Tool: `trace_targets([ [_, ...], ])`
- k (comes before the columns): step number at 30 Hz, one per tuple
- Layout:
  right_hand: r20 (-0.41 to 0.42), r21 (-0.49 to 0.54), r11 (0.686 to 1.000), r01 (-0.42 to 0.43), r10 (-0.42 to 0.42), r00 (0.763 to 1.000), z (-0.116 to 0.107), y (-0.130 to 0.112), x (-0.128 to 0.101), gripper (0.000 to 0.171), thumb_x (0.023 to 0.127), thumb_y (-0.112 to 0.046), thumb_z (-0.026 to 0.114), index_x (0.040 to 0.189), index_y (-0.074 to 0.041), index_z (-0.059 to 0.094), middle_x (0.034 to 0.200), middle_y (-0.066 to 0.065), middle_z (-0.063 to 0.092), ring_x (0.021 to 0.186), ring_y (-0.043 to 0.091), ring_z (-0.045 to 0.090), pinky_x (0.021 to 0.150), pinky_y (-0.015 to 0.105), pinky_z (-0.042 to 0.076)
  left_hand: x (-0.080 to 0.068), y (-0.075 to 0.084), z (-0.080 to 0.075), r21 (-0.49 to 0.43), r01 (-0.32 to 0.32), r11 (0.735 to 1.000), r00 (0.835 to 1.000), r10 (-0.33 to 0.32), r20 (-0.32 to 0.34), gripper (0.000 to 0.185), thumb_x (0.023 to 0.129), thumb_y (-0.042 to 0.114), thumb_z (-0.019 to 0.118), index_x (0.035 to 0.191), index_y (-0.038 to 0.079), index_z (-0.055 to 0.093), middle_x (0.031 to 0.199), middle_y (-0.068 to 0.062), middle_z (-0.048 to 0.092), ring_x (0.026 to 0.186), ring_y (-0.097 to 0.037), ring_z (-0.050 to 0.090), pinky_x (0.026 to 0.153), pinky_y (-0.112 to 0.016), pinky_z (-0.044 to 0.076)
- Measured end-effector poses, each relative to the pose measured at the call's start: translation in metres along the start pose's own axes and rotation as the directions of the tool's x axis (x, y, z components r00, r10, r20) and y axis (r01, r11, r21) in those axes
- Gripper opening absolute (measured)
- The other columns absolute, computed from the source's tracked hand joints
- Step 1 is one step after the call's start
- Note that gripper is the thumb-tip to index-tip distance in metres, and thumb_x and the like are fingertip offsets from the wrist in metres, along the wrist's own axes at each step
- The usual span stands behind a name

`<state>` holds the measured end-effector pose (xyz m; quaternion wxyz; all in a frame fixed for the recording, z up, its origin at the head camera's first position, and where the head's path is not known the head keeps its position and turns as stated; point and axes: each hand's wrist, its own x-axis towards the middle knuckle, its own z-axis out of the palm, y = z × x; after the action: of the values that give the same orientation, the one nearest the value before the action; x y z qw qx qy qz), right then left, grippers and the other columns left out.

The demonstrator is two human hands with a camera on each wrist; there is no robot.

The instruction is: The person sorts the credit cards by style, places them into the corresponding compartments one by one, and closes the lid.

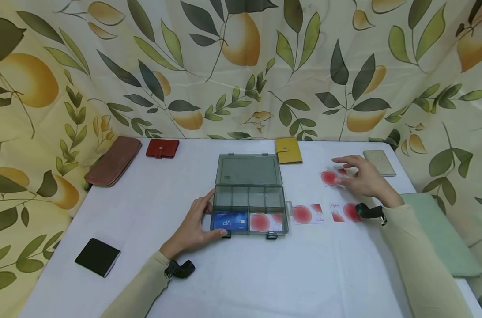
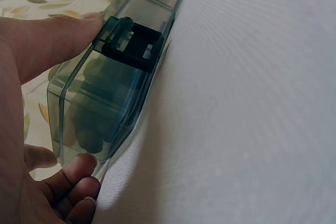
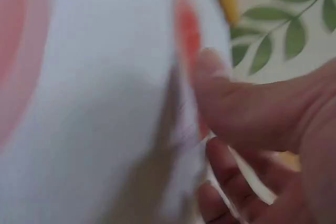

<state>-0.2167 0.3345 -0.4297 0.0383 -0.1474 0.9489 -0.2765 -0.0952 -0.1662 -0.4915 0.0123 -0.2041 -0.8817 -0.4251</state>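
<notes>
A translucent grey-green compartment box [image 1: 249, 208] lies on the table with its lid [image 1: 249, 170] folded back. My left hand [image 1: 195, 223] grips its left front corner, thumb on the rim beside a black latch [image 2: 137, 47], fingers along the side wall. A blue card [image 1: 231, 221] lies in the front left compartment, and a white card with a red circle [image 1: 261, 222] in the front right one. To the right of the box, my right hand [image 1: 362, 176] pinches another red-circle card [image 1: 329, 177] between thumb and fingers; the right wrist view shows this card [image 3: 188, 30] tilted and blurred.
Two more red-circle cards [image 1: 307, 214] [image 1: 344, 213] lie right of the box. Along the back are a brown pouch [image 1: 115, 161], a red wallet [image 1: 162, 148], a yellow wallet [image 1: 288, 150] and a beige booklet [image 1: 379, 162]. A black wallet [image 1: 98, 257] lies left, a green folded item [image 1: 439, 234] right.
</notes>
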Motion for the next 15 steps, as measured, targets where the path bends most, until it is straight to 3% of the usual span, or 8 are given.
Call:
trace_targets([
  [2, 0.058, -0.01, 0.998, -0.055, 0.055, 0.997, -0.005, 0.02, 0.006, 0.062, 0.093, -0.012, 0.082, 0.149, -0.002, 0.057, 0.145, 0.031, 0.051, 0.123, 0.051, 0.05, 0.099, 0.069, 0.046, 0.001, 0.0, -0.001, 0.0, -0.002, 1.0, 1.0, 0.002, 0.002, 0.112, 0.08, 0.04, 0.089, 0.167, 0.004, 0.029, 0.111, -0.006, 0.05, 0.107, -0.02, 0.043, 0.092, -0.041, 0.041],
  [4, 0.116, -0.02, 0.996, -0.085, 0.086, 0.99, -0.006, 0.031, 0.01, 0.062, 0.094, -0.014, 0.081, 0.149, -0.001, 0.056, 0.144, 0.032, 0.051, 0.122, 0.05, 0.05, 0.1, 0.068, 0.046, 0.001, 0.0, -0.001, 0.004, 0.001, 1.0, 1.0, -0.001, 0.005, 0.112, 0.08, 0.041, 0.089, 0.167, 0.005, 0.029, 0.111, -0.006, 0.05, 0.106, -0.019, 0.043, 0.092, -0.04, 0.041],
  [11, 0.156, -0.001, 0.991, -0.136, 0.134, 0.979, -0.004, 0.037, 0.011, 0.064, 0.087, -0.023, 0.089, 0.139, 0.002, 0.061, 0.115, 0.02, 0.06, 0.103, 0.033, 0.052, 0.083, 0.034, 0.046, 0.001, 0.0, -0.001, 0.001, 0.025, 1.0, 1.0, -0.025, 0.006, 0.112, 0.079, 0.039, 0.089, 0.168, 0.007, 0.028, 0.111, -0.005, 0.05, 0.107, -0.019, 0.043, 0.094, -0.041, 0.041],
  [15, 0.141, 0.005, 0.992, -0.129, 0.127, 0.982, -0.002, 0.034, 0.005, 0.061, 0.087, -0.023, 0.09, 0.131, 0.005, 0.058, 0.109, 0.018, 0.058, 0.1, 0.032, 0.05, 0.078, 0.027, 0.043, 0.0, 0.0, -0.001, 0.005, 0.028, 1.0, 1.0, -0.028, 0.009, 0.112, 0.08, 0.039, 0.089, 0.168, 0.008, 0.028, 0.111, -0.005, 0.049, 0.107, -0.018, 0.042, 0.094, -0.041, 0.041],
])
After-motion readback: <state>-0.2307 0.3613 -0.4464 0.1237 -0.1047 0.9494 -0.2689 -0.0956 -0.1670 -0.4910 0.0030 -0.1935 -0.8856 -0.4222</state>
